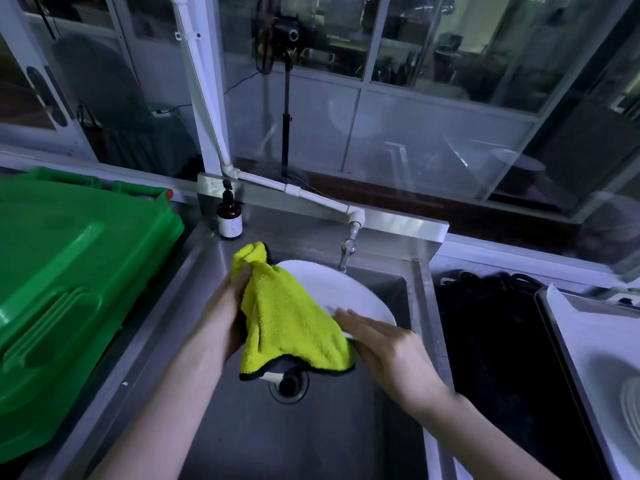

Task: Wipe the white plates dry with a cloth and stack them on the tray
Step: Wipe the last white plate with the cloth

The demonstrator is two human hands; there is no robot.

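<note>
A white plate point(332, 285) is held tilted over the steel sink point(311, 431). A yellow-green cloth point(287, 320) with a dark edge drapes over the plate's near-left half. My left hand point(230, 306) grips the plate's left rim through the cloth. My right hand point(381, 344) lies flat on the plate's right rim, fingers on its face and on the cloth's corner. At the far right stands a metal tray point(554, 327) lined with white paper, and a white plate point(628, 403) lies on it, partly cut off by the frame edge.
A large green plastic bin lid point(69, 271) fills the left side. A brown pump bottle point(229, 218) stands at the sink's back left corner. A tap point(348, 249) hangs over the back rim. A black mat point(502, 358) lies between sink and tray.
</note>
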